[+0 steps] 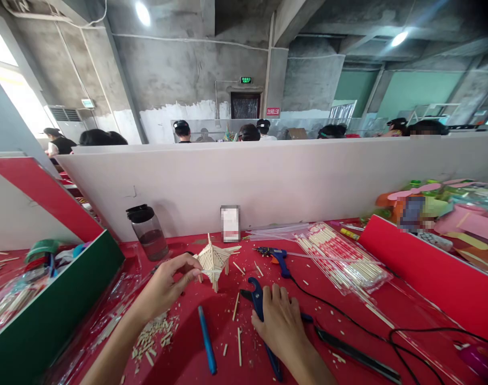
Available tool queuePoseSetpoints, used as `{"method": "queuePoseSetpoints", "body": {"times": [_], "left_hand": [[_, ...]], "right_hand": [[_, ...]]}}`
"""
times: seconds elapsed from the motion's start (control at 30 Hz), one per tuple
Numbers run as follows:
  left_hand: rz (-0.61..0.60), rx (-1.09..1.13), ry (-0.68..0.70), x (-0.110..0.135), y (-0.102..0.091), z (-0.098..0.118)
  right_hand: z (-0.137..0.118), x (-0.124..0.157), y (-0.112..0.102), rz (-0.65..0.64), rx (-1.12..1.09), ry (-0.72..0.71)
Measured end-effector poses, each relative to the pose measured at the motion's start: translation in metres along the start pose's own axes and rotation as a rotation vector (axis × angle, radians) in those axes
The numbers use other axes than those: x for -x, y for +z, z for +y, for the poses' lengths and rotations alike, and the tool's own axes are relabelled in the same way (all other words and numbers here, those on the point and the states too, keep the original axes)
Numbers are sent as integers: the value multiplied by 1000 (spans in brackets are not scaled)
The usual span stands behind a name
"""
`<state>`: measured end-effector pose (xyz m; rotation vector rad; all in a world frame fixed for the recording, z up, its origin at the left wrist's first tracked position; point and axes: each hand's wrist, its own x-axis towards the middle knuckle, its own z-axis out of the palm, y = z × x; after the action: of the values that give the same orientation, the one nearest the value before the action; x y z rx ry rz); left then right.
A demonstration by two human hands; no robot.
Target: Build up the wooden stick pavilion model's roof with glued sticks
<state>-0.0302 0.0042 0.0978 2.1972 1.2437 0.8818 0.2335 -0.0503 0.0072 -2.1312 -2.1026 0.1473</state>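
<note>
A small pavilion model of wooden sticks (214, 259), with a pointed roof and short legs, stands on the red tabletop. My left hand (175, 280) pinches its near left corner between thumb and fingers. To the right, my right hand (280, 321) lies over a blue-handled cutter (258, 299) on the table, with fingers bent across it. The cutter's dark jaw points left; its handles are spread and partly hidden under the palm. Between the hands lie a blue pen (206, 339) and a few loose sticks (239, 345).
A blue glue gun (276, 258) lies behind the cutter, its black cord running right. Bagged sticks (340, 256), a black craft knife (356, 353), offcuts (153, 337), a dark bottle (147, 232) and a propped phone (230, 223) surround the work. A white partition (268, 182) stands behind.
</note>
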Motion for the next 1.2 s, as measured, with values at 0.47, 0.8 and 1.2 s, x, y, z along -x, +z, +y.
{"method": "queuePoseSetpoints", "body": {"times": [0.47,0.8,1.2], "left_hand": [[-51,38,7,3,-11,-3],[-66,78,-24,2,-5,-12],[-132,47,-7,-1,4,-15]], "right_hand": [[-102,1,1,-197,-160,-382],[-104,5,30,-98,-233,-622],[-95,-2,8,-118,-95,-547]]}}
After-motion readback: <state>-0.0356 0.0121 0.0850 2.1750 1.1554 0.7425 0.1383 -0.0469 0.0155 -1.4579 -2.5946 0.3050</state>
